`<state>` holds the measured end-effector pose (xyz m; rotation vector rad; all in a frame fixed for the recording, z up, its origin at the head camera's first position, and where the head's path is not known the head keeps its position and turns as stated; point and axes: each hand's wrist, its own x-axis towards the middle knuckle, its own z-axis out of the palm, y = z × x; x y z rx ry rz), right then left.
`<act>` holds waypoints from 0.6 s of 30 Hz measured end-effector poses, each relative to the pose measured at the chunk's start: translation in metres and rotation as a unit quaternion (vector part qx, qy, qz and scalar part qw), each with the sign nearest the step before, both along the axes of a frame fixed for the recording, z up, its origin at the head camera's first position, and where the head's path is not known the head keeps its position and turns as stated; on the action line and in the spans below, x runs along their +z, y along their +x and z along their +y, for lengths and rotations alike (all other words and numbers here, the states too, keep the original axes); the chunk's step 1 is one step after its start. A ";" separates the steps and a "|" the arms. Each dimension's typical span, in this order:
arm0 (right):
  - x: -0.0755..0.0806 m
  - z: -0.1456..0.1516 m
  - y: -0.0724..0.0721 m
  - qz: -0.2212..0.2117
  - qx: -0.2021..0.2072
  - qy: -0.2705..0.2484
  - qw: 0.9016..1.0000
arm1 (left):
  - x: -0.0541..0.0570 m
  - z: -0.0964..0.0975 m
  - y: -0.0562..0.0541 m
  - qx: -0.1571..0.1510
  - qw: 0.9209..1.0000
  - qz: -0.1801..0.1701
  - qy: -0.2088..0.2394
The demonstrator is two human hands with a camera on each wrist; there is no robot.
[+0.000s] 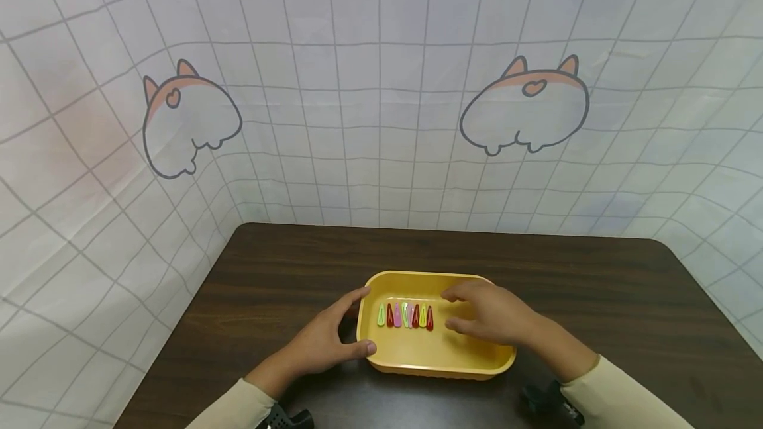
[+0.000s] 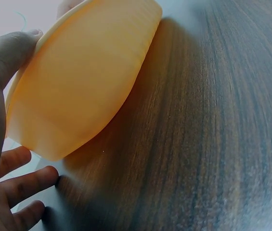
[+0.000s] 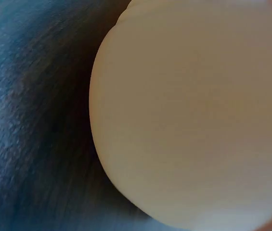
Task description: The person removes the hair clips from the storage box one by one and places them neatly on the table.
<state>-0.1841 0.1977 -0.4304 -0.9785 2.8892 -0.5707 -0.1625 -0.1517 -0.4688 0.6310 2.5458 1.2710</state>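
Pose of my hands at a shallow yellow tray (image 1: 417, 357), read as a dial with 12 o'clock farthest from me. My left hand (image 1: 322, 341) lies at 9 o'clock, thumb and index finger spread wide across that end; the thumb meets the rim near 8 o'clock, the index finger near 10, and in the left wrist view other fingers fan out beside the outer wall. My right hand (image 1: 491, 313) reaches in over the tray from 3 o'clock, fingers pointing to 9, with a gap between thumb and index finger and nothing visible in it.

Support and setting: the tray rests on a dark wood-grain tabletop (image 1: 286, 283) before a white gridded backdrop (image 1: 381, 151); an outlined animal motif (image 1: 208, 111) appears at 10 o'clock, a second motif (image 1: 524, 114) at 1 o'clock.

Contents and obstructions: eight small clips (image 1: 405, 315), in green, red, pink and yellow, form a row on the tray floor, toward 10 o'clock from its centre, apart from both hands. My right hand hides part of the 2-to-3 o'clock side. In the right wrist view, a broad pale surface (image 3: 184, 115) fills most of the field; I cannot tell with certainty what it is
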 end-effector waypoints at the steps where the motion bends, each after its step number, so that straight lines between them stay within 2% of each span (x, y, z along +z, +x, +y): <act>1: 0.000 -0.001 0.000 0.002 0.000 0.001 1.000 | 0.000 0.000 0.000 0.000 1.000 0.000 0.001; 11: -0.002 -0.008 -0.004 0.014 -0.004 0.038 0.999 | 0.000 0.001 0.000 -0.002 1.000 0.000 0.003; 18: -0.007 -0.014 -0.008 0.025 0.015 0.035 0.999 | 0.000 0.001 0.001 -0.001 1.000 0.002 0.004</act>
